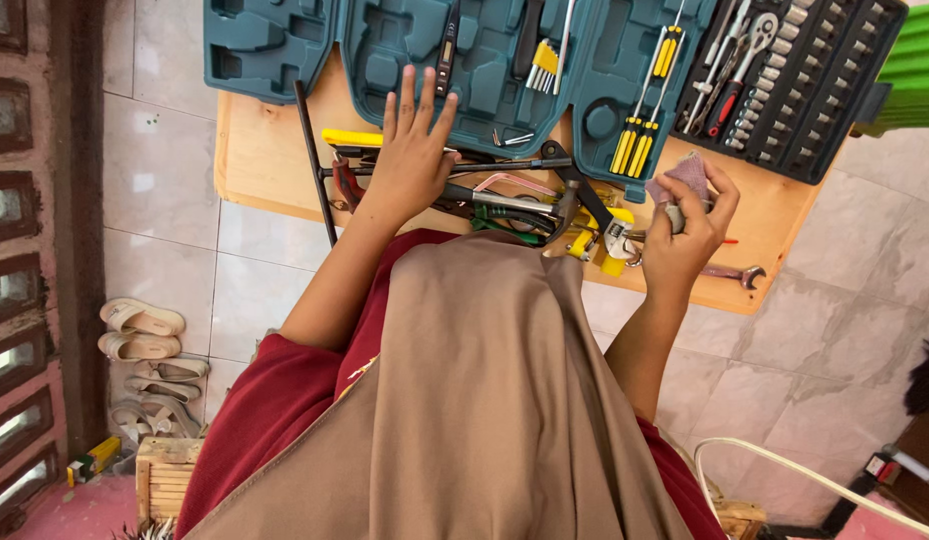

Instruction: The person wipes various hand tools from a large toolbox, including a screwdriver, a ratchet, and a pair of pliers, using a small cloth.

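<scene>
Left hand (413, 150) is what I see first: fingers spread flat, palm down, hovering over or resting on a heap of hand tools (505, 200) at the middle of the wooden counter (265, 150); from this angle I can't tell whether the palm actually touches them. Its fingertips reach the near edge of the open teal tool case (425, 50) lying along the far side of the counter. My right hand (685, 225), further right, is closed around a small metal piece with a pinkish-mauve cloth (683, 175) bunched against it, thumb and fingers pinching both; the piece is too covered for me to name.

In the case's moulded tray I make out yellow-and-black screwdrivers (637, 140) standing in slots and a small fan of yellow hex keys (545, 62). To the far right, a dark panel holds rows of sockets (815, 80) with a ratchet (750, 50) beside them. A long black rod (313, 160) lies at the left of the heap, and a spanner (737, 272) rests by the counter's near right edge.

On the tiled floor to the left, pale sandals (140, 330) sit in pairs beside a dark wall. A white cable (785, 465) curves across the floor at the near right. Brown cloth and red sleeves fill the near view.
</scene>
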